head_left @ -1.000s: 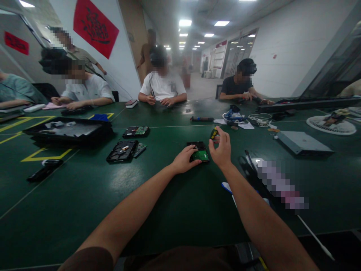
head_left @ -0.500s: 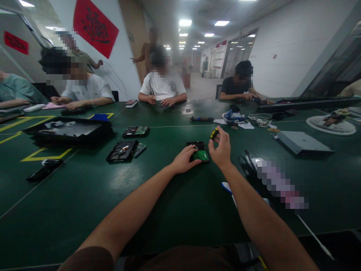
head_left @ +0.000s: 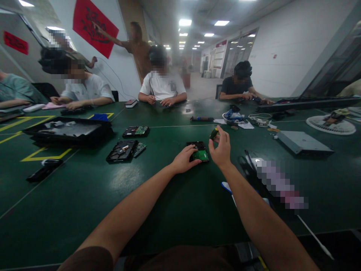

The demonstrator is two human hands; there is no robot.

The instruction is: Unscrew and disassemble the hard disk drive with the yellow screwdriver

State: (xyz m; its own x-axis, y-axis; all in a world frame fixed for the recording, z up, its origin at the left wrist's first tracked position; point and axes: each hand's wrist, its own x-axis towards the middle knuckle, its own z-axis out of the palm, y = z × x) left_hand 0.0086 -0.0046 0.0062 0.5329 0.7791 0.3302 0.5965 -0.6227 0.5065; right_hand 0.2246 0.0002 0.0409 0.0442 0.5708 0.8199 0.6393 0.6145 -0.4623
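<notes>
On the green table (head_left: 158, 214), you are bracing a hard drive (head_left: 201, 151) and holding a screwdriver (head_left: 214, 133).
The drive is lying flat in front of you, green board (head_left: 201, 156) uppermost; your left hand (head_left: 185, 159) is resting on its left side, thumb and fingers spread apart, laid on it rather than clenched. Your right hand (head_left: 221, 148) is pinching the screwdriver's handle between thumb and fingertips, nearly closed. Whether the tip is meeting a screw, I cannot tell. For clean turning, you should be lining the shaft up straight, pressing evenly and stopping the drive from sliding.
</notes>
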